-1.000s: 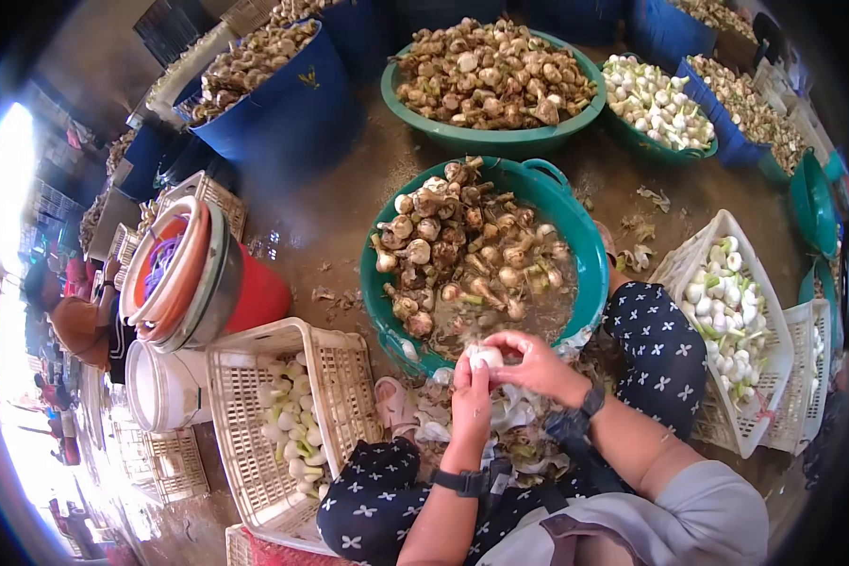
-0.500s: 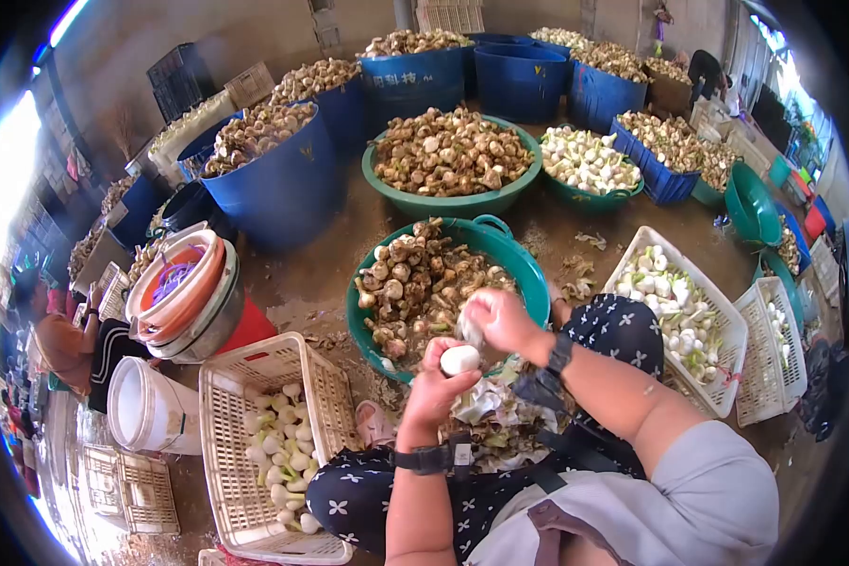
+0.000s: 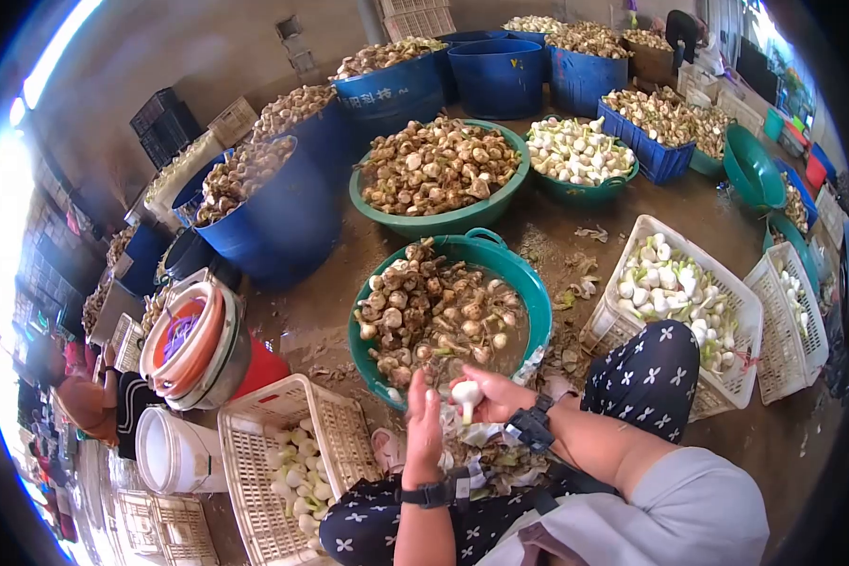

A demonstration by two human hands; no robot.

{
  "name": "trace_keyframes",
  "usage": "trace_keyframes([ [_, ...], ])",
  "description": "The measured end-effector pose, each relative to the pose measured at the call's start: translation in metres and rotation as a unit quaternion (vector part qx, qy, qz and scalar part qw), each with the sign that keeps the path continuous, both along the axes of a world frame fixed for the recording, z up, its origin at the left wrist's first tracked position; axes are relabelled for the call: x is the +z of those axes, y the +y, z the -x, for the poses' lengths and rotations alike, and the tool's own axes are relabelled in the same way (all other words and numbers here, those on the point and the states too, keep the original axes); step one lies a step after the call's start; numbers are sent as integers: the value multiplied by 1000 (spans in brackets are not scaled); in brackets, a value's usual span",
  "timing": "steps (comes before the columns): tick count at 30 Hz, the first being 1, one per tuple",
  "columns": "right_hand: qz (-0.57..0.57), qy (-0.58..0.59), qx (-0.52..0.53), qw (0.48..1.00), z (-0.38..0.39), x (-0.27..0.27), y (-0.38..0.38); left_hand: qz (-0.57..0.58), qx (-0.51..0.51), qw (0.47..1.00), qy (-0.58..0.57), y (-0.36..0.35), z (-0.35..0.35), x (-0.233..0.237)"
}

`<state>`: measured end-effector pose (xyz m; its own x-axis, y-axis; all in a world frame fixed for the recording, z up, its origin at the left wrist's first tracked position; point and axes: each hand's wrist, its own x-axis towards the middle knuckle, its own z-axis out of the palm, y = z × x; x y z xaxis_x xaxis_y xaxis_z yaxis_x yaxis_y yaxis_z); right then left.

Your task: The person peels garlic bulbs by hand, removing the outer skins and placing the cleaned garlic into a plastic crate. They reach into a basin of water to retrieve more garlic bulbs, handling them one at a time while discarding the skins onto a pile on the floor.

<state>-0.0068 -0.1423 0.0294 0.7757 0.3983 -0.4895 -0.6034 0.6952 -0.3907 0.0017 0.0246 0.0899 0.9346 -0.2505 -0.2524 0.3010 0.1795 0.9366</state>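
Note:
A peeled white garlic bulb [image 3: 466, 393] with a short stem pointing down rests in the fingers of my right hand [image 3: 502, 396]. Beside it, my left hand [image 3: 424, 432] is held upright with its fingers stretched out and nothing in it. Both hands are over the near rim of a green tub [image 3: 535, 311], which holds unpeeled garlic bulbs [image 3: 401, 307] heaped at its left and murky water with loose bulbs at its right. Garlic skins [image 3: 500, 451] lie in a pile below my hands, between my legs.
To my left, a cream plastic crate [image 3: 358, 429] holds cleaned bulbs, near a white bucket [image 3: 196, 453] and stacked basins [image 3: 231, 349]. Another crate [image 3: 745, 316] of white bulbs stands right. A larger green basin [image 3: 509, 189] and blue vats [image 3: 292, 226] sit beyond. A person [image 3: 85, 406] sits far left.
The bulb has passed from my left hand to my right. My left fingers have straightened and come off it. The view has shifted slightly.

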Motion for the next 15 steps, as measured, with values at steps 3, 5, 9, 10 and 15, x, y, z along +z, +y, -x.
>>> trace_keyframes([
  [3, -350, -269, -16, 897, -4, 58, -62, -10, 134, 990, 34, 19, -9, 22],
  [5, -418, -320, -136, 839, -3, 81, -111, 2, 186, 982, -22, 37, -3, 39],
  [9, -117, -138, -319, 930, -52, 7, -159, -71, 272, 952, -119, 89, 6, 80],
  [10, -64, -91, -312, 944, -64, -22, -163, -164, 289, 931, -152, 95, 14, 109],
  [15, 164, 40, -211, 963, -96, -68, -153, -470, 340, 772, -257, 108, 90, 273],
])
